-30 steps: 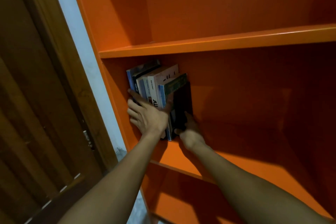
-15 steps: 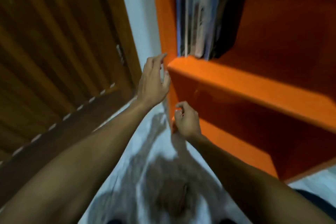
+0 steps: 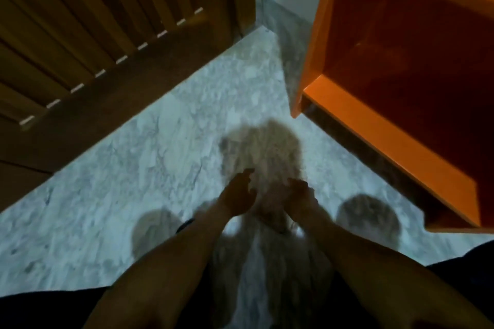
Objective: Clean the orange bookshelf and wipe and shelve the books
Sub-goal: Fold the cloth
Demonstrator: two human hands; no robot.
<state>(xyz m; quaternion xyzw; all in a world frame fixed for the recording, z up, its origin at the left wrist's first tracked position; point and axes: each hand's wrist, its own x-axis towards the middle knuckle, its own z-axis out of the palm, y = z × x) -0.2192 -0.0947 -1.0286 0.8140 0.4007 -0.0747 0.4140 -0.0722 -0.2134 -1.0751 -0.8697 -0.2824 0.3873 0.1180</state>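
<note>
Well apart, orange bookshelf (image 3: pixel 344 112) lies beyond both hands' fingers (image 3: pixel 247 175).

I saw one orange bookshelf (image 3: pixel 347 112), one wooden door (image 3: pixel 107 21), my two hands, left hand (image 3: pixel 238 196) and right hand (image 3: pixel 300 199), and no books.

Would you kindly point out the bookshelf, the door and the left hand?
bookshelf (image 3: pixel 379 125): head view, bottom shelf's front edge.
door (image 3: pixel 88 21): head view, slatted panel.
left hand (image 3: pixel 238 196): head view, back of the hand.
</note>
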